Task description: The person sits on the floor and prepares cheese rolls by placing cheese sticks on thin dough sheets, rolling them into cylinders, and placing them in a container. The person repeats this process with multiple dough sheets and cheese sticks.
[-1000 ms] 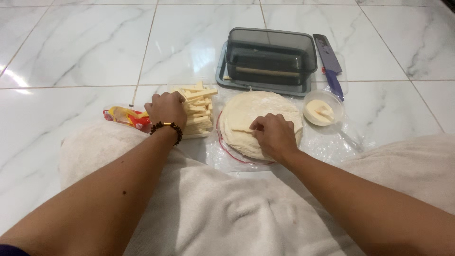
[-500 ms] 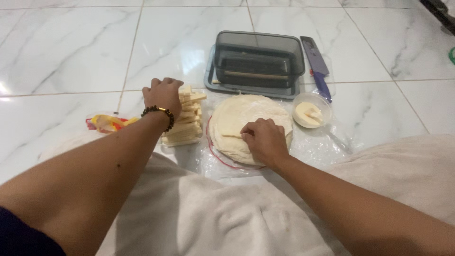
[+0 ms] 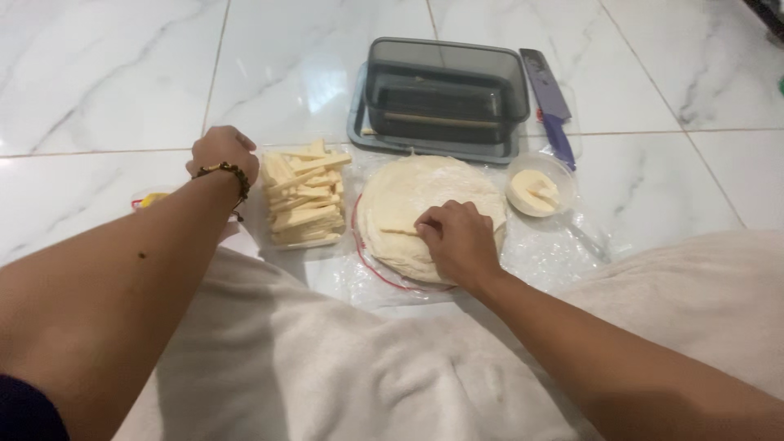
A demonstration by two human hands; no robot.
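Note:
My right hand (image 3: 457, 241) rests on a stack of thin round dough sheets (image 3: 433, 188), with its fingertips pinched on the edge of the top sheet. The stack lies on a red-rimmed plate (image 3: 367, 265) over clear plastic. My left hand (image 3: 222, 149), with a dark bead bracelet on its wrist, is curled into a loose fist beside the left edge of a clear tray of pale yellow cheese sticks (image 3: 304, 200). Whatever is inside its fingers is hidden.
Beyond the dough stands a grey lidded box (image 3: 445, 90), with a purple knife (image 3: 549, 102) to its right. A small bowl of pale paste (image 3: 535, 192) sits right of the stack. A colourful wrapper (image 3: 151, 198) lies at left. White cloth (image 3: 343, 367) covers my lap above the marble tiles.
My left hand has come off the cheese sticks and moved left, past the tray's edge. My right hand has stayed on the dough stack. The view has shifted a little.

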